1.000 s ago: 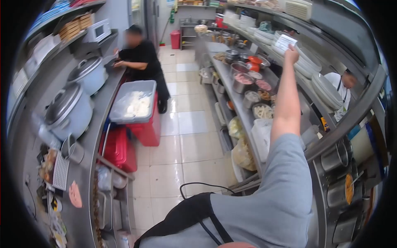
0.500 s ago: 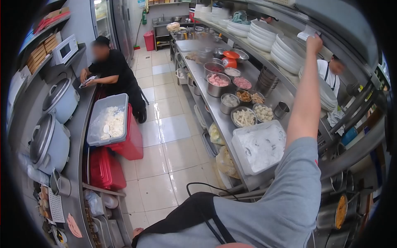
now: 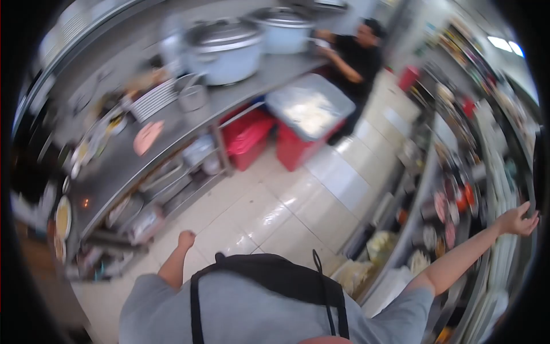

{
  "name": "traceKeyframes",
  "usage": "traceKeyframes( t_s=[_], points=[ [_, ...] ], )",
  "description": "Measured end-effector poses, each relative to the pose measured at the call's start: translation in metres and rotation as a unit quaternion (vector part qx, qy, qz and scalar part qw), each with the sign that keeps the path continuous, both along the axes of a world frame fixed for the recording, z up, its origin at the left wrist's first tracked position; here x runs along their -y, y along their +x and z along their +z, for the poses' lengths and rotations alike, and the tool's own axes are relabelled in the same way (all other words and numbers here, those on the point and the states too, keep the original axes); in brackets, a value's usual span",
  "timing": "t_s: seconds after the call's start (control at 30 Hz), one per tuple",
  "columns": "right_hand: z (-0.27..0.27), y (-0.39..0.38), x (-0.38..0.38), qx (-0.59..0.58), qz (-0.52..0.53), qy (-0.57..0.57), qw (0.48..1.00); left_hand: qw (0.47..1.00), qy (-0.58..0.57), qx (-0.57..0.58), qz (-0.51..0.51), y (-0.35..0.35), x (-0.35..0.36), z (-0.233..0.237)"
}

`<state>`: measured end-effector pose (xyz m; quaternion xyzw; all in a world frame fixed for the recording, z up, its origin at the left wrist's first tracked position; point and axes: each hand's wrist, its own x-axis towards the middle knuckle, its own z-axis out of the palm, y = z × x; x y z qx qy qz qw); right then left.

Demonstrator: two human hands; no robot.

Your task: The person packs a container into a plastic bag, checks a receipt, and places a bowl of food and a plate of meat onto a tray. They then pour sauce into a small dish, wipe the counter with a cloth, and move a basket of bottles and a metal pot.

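Observation:
My right arm reaches out to the right, and my right hand (image 3: pixel 517 219) is raised beside the shelf of stacked white plates (image 3: pixel 497 298). Its fingers are apart and slightly bent, with nothing visible in them. Low on the left, over the tiled floor, my left hand (image 3: pixel 186 238) hangs with its fingers curled in and holds nothing that I can see. Motion blur softens most of the surroundings. Food containers along the right counter are partly hidden behind my right arm.
A steel counter (image 3: pixel 200 123) on the left carries large lidded pots (image 3: pixel 223 57), a white perforated basket (image 3: pixel 154 100) and a flat pink piece (image 3: pixel 149 137). A clear tub (image 3: pixel 281 106) of white food rests on a red bin (image 3: pixel 295 146). Beyond it is a person in black (image 3: pixel 355 57).
My view has swung left, bringing the left counter to the centre. My right hand, earlier at a white paper on the upper shelf, has come away from it. My left hand now shows fully.

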<state>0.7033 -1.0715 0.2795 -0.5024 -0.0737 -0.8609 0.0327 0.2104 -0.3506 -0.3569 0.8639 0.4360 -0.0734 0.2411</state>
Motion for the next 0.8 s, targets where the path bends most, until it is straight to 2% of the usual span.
traceKeyframes(
  t_s=[0.03, 0.07, 0.1, 0.13, 0.17, 0.2, 0.23, 0.3, 0.33, 0.37, 0.4, 0.47, 0.6, 0.7, 0.8],
  points=[
    [-0.020, -0.016, -0.100, -0.066, 0.109, 0.016, 0.992, 0.999, 0.019, 0.029, 0.031, -0.009, 0.000, 0.006],
    [-0.036, -0.013, -0.165, -0.071, 0.156, 0.012, 0.985, 0.996, 0.017, 0.062, 0.064, -0.021, -0.004, 0.008],
    [-0.057, -0.010, -0.223, -0.121, 0.210, 0.006, 0.970, 0.996, 0.030, 0.000, 0.082, -0.032, -0.011, 0.007],
    [-0.076, -0.010, -0.279, -0.170, 0.263, -0.009, 0.950, 0.991, 0.065, -0.012, 0.116, -0.040, -0.012, 0.019],
    [-0.095, -0.012, -0.332, -0.180, 0.328, -0.045, 0.926, 0.986, 0.088, 0.002, 0.140, -0.060, -0.023, 0.008],
    [-0.115, -0.018, -0.381, -0.187, 0.388, -0.080, 0.899, 0.980, 0.066, -0.008, 0.186, -0.076, -0.029, 0.013],
    [-0.135, -0.030, -0.422, -0.202, 0.334, -0.115, 0.914, 0.975, 0.065, -0.001, 0.211, -0.093, -0.031, 0.027],
    [-0.172, -0.071, -0.503, -0.252, 0.431, -0.168, 0.850, 0.963, 0.066, 0.005, 0.261, -0.134, -0.041, 0.049],
    [-0.192, -0.092, -0.539, -0.293, 0.490, -0.166, 0.804, 0.936, -0.013, 0.049, 0.348, -0.151, -0.048, 0.056],
    [-0.211, -0.114, -0.572, -0.331, 0.487, -0.177, 0.789, 0.894, -0.091, 0.098, 0.427, -0.169, -0.056, 0.058],
    [-0.234, -0.131, -0.603, -0.348, 0.548, -0.182, 0.739, 0.886, -0.090, 0.097, 0.443, -0.193, -0.063, 0.054],
    [-0.271, -0.167, -0.658, -0.411, 0.583, -0.177, 0.678, 0.925, 0.028, 0.090, 0.368, -0.236, -0.083, 0.052],
    [-0.301, -0.236, -0.743, -0.460, 0.646, -0.198, 0.577, 0.885, 0.126, 0.143, 0.424, -0.266, -0.129, 0.108],
    [-0.310, -0.252, -0.791, -0.457, 0.657, -0.217, 0.559, 0.851, 0.151, 0.203, 0.461, -0.266, -0.183, 0.159],
    [-0.314, -0.240, -0.834, -0.467, 0.649, -0.221, 0.558, 0.825, 0.173, 0.261, 0.471, -0.267, -0.251, 0.181]
  ],
)
